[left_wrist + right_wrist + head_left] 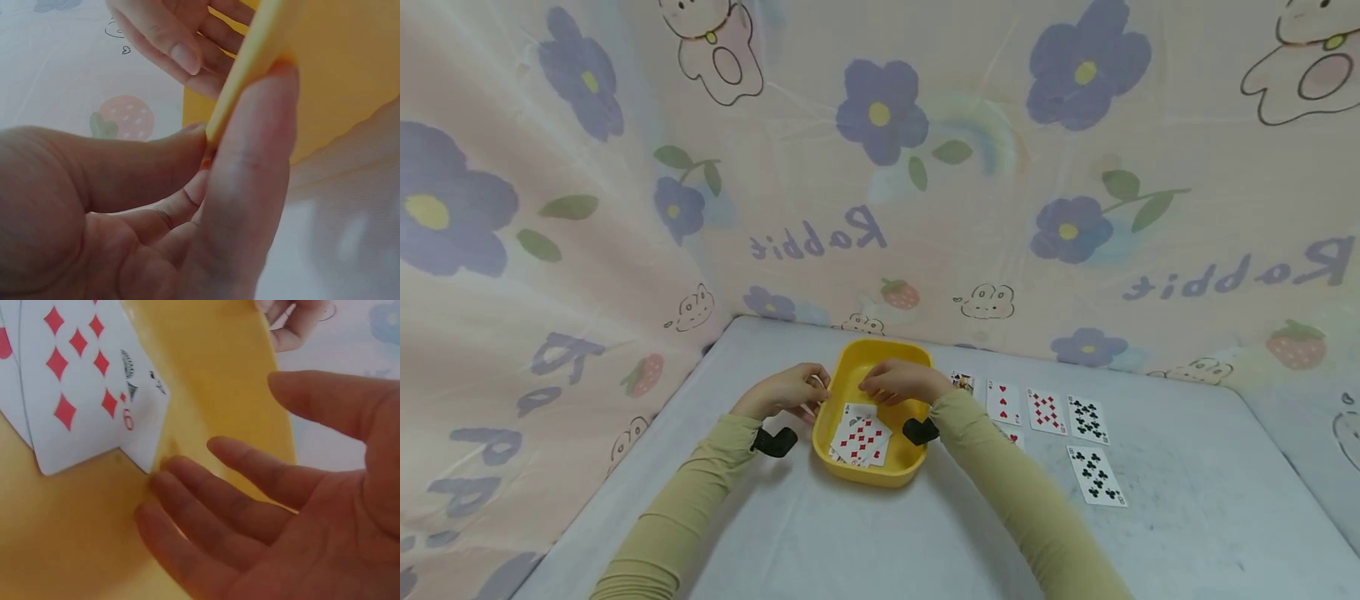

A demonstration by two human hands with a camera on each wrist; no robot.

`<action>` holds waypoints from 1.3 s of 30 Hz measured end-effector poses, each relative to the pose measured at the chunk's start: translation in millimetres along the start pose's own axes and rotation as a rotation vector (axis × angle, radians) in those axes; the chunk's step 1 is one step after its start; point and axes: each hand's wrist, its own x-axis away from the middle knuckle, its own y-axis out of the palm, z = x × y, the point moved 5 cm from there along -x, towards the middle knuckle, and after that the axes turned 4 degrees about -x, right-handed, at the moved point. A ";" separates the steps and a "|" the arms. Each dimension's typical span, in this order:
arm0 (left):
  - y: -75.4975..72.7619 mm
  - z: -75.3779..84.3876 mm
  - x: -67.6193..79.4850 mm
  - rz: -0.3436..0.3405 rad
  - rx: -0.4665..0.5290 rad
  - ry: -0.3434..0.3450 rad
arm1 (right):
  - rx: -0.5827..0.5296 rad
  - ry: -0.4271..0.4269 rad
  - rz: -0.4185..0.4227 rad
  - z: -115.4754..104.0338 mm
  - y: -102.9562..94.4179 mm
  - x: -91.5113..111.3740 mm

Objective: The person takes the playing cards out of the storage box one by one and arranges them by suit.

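My left hand (790,390) pinches the left rim of a yellow plastic tray (874,480); in the left wrist view the thumb and a finger (250,150) close on its wall. Over the inside of the tray, my right hand (906,382) hangs with its fingers loosely extended and holding nothing. A small pile of playing cards (859,437) lies face up at the near end. The right wrist view shows a nine of diamonds (78,369) on top, over an ace (150,415). The right fingertips are close beside the ace's corner.
Right of the tray, a row of face-up cards includes a three of hearts (1003,402), a diamond card (1047,412) and a club card (1087,418). Another club card (1097,476) lies nearer. My right sleeve (1000,467) partly covers a heart card (1015,435). A patterned curtain (955,208) stands behind the table.
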 end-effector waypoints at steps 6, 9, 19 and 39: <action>-0.4 -0.7 -1.1 0.002 -0.002 0.003 | 0.015 0.036 -0.008 3.4 6.6 1.5; -0.6 -1.4 -0.2 0.002 0.001 0.002 | 0.003 0.049 -0.021 4.0 11.2 4.4; -0.7 -0.6 3.7 0.013 0.002 0.001 | 0.037 0.072 -0.053 4.1 18.2 6.7; -0.3 -2.8 -0.4 -0.021 -0.011 0.018 | 0.275 0.048 -0.051 1.0 12.1 15.5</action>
